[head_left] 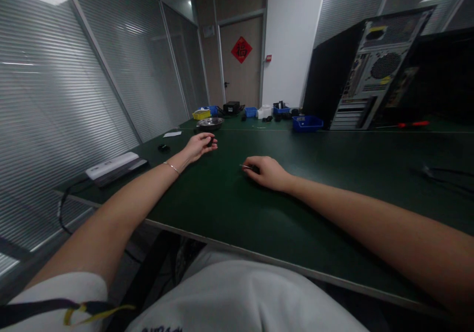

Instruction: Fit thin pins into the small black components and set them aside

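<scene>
My left hand (200, 147) is raised a little over the green table, its fingers curled around a small dark object (211, 142) whose kind I cannot make out. Just beyond that hand stands a round metal bowl (210, 124). To the right and nearer to me, my right hand (267, 172) rests on the tabletop with its fingers closed. A thin, shiny metal tip (246, 166) sticks out leftward from between those fingers; the rest of that tool is hidden in the palm.
The green table (218, 208) has its front edge at my lap. A white power strip (114, 166) and a small black item (163, 148) lie left. Behind are a yellow bin (201, 115), a blue bin (307, 123), an open computer case (366, 70), a red screwdriver (413, 124) and black-handled pliers (444, 171).
</scene>
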Demonstrator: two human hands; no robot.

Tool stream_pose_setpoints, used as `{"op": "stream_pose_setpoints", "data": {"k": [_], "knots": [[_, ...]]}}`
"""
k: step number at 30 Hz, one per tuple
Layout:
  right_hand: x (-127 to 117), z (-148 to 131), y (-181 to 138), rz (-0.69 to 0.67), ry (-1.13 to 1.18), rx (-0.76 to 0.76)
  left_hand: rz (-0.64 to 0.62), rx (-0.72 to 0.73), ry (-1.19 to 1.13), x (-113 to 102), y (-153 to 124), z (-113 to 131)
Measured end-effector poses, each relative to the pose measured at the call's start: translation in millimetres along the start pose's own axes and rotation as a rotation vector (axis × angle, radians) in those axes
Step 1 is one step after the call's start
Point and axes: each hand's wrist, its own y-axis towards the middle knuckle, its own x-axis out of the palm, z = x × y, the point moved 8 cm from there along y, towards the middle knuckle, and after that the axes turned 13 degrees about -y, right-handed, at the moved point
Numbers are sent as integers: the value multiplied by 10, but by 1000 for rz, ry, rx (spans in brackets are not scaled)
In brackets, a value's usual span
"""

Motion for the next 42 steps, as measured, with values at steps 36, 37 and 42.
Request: {"op": "stream_pose_setpoints", "data": {"k": [36, 37, 42], "knots": [[-211, 109, -64, 306, -5, 107, -394, -108, -30, 1185, -704, -413], [-211, 106, -63, 301, -14, 106, -394, -100, -24, 1185, -706, -408], [-204, 116, -65, 275, -81, 138, -400, -81, -11, 1192, -725, -402]]}}
